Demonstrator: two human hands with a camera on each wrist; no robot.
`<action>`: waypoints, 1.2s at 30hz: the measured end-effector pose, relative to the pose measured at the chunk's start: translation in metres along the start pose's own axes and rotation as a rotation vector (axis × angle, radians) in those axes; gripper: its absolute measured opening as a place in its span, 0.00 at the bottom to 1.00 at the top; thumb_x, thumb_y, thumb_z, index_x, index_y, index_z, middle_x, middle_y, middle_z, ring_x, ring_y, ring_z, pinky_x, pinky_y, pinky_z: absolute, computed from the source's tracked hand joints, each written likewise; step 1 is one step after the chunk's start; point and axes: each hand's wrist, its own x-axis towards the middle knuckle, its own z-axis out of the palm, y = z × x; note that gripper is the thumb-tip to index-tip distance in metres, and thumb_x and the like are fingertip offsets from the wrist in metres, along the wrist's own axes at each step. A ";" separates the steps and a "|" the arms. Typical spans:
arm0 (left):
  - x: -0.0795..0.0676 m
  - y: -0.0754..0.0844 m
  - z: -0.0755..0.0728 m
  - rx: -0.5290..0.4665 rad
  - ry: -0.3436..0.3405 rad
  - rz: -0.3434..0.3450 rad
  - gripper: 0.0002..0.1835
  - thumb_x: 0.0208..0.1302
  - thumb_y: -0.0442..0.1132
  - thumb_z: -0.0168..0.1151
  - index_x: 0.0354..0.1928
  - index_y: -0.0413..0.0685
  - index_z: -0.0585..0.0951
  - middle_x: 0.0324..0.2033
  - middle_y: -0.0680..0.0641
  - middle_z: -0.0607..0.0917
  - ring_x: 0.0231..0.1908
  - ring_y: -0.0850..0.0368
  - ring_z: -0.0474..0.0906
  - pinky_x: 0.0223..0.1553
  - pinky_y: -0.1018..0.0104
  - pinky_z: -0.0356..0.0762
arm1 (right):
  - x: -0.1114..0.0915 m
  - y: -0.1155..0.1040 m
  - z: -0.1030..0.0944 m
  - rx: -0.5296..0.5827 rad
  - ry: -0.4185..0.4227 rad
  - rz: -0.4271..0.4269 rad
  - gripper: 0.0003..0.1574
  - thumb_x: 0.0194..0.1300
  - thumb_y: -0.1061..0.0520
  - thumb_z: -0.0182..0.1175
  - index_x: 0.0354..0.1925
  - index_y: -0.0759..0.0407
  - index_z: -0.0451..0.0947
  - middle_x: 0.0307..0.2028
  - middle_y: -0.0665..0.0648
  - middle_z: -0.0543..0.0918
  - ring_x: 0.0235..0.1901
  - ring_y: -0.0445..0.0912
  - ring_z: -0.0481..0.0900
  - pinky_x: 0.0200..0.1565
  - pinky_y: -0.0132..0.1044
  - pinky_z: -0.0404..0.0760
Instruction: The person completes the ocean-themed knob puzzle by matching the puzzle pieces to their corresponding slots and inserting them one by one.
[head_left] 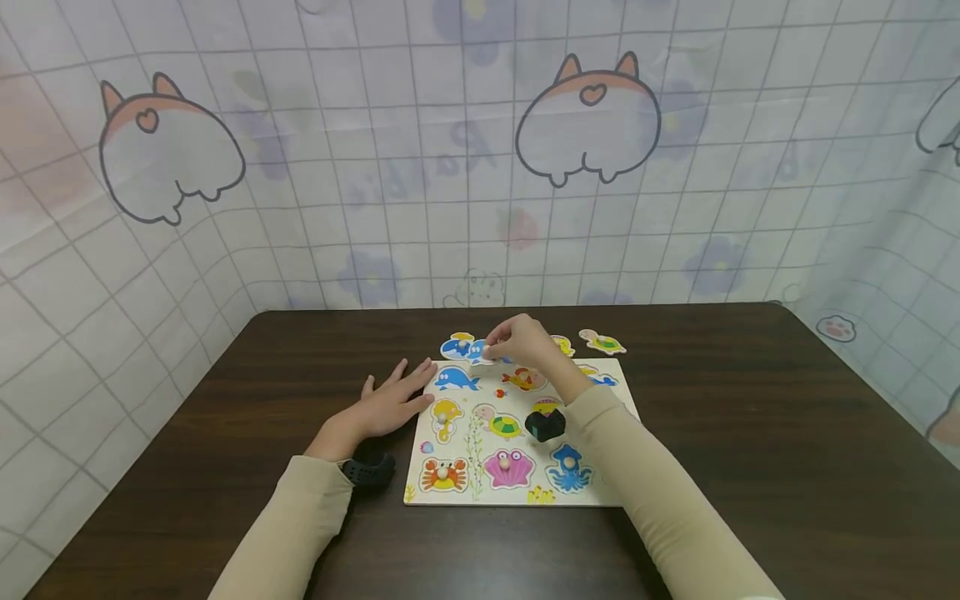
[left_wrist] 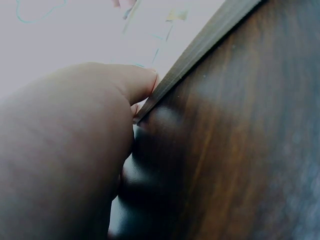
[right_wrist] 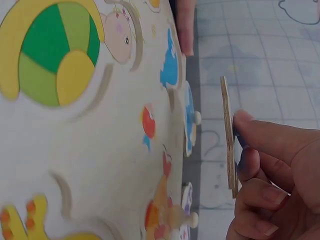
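A wooden sea-animal puzzle board (head_left: 480, 498) lies on the table. Over its far edge, my right hand (head_left: 522, 340) pinches a flat wooden puzzle piece (right_wrist: 229, 145) between thumb and fingers; the right wrist view shows the piece edge-on, raised off the board. My left hand (head_left: 386, 406) rests at the board's left edge, fingers spread, with the thumb (left_wrist: 137, 82) at the rim in the left wrist view. Knobbed crab (head_left: 444, 475), pink shell (head_left: 509, 469), squid (head_left: 569, 468) and seahorse (head_left: 446, 419) pieces sit in the board. The whale picture (head_left: 455, 379) shows no knob.
Behind the board lie loose pieces: a blue one (head_left: 453, 348), a yellow one (head_left: 562, 344) and a turtle (head_left: 602, 342). The dark wooden table (head_left: 750, 442) reaches back to a tile-patterned curtain (head_left: 420, 167).
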 end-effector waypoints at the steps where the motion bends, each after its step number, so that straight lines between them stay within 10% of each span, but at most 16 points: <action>1: 0.000 0.000 0.000 0.002 0.000 0.002 0.37 0.82 0.57 0.45 0.83 0.51 0.49 0.81 0.45 0.46 0.79 0.37 0.30 0.66 0.24 0.21 | 0.001 -0.001 0.002 0.001 -0.005 0.006 0.09 0.66 0.56 0.72 0.41 0.60 0.89 0.34 0.53 0.86 0.35 0.47 0.77 0.37 0.36 0.77; 36: 0.002 -0.002 0.002 0.004 0.019 0.007 0.36 0.82 0.56 0.45 0.83 0.51 0.51 0.81 0.46 0.47 0.79 0.36 0.31 0.66 0.23 0.21 | 0.009 -0.027 0.046 -0.111 -0.105 0.006 0.05 0.65 0.55 0.73 0.33 0.55 0.88 0.35 0.50 0.85 0.37 0.46 0.78 0.44 0.40 0.79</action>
